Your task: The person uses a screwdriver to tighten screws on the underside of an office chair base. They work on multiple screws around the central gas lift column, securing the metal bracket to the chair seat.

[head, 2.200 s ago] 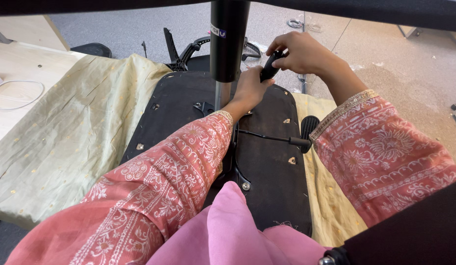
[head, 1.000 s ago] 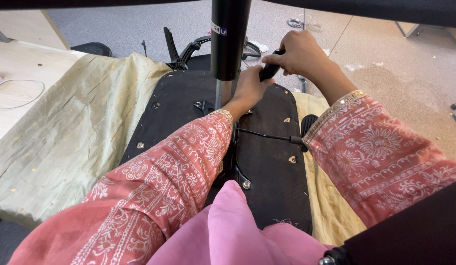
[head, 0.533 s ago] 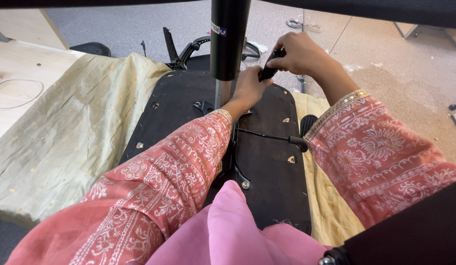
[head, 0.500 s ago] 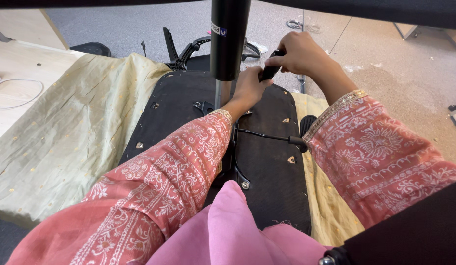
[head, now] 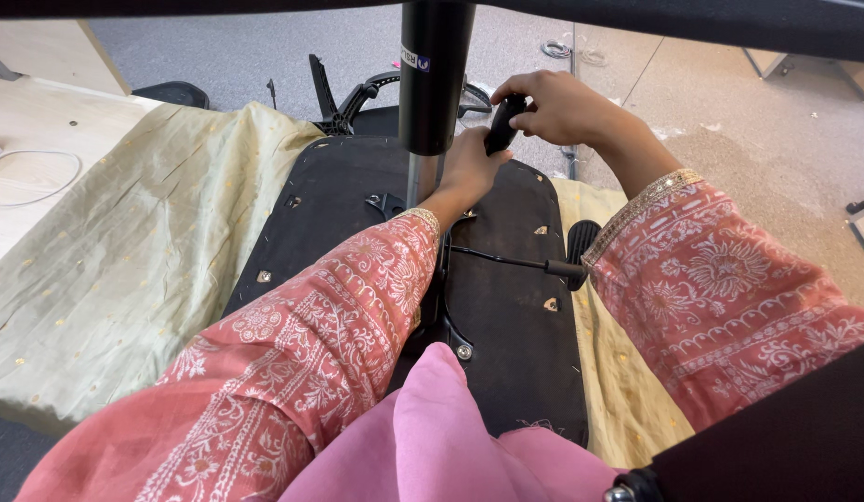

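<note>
Pale green cloth with small gold dots covers the wooden table. On it lies an overturned black chair seat, underside up, near the middle of the view. A black gas-lift column rises from the seat toward the camera; it bears a small rectangular label, white with a blue patch, on its left face. A thin lever with black knob crosses the seat's right half. The left hand rests at the column's base, fingers curled; what it grips cannot be told. The right hand is closed around a black handle at the seat's far edge.
</note>
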